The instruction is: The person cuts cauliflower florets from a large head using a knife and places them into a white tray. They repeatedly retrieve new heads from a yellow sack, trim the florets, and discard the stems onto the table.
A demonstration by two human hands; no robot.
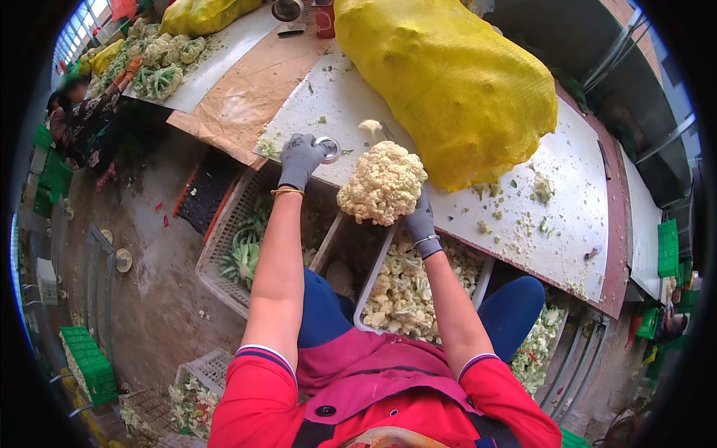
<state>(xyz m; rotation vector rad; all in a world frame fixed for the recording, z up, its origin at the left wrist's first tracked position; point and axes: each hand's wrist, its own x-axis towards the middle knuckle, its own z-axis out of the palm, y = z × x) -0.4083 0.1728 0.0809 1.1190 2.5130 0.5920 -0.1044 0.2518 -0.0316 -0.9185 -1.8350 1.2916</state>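
Observation:
In front of me, a large cream-white cauliflower head [383, 183] is held over the table's front edge. My right hand [421, 219], in a grey glove, grips it from below and the right; the head hides part of the fingers. My left hand [299, 161], also gloved, is closed around a shiny metal ring-shaped tool [331, 150]. The ring is apart from the cauliflower, to its left. A loose floret [370, 126] lies on the table just behind the head. Under my right forearm, a white bin [361, 313] holds many cut florets [397, 285].
A full yellow mesh sack [454, 84] lies on the white tabletop [571, 235], near my right hand. A plastic crate [215, 277] with leaves [245, 252] stands below my left forearm. A knife [604, 159] lies far right. Another person [92, 123] works at the far left.

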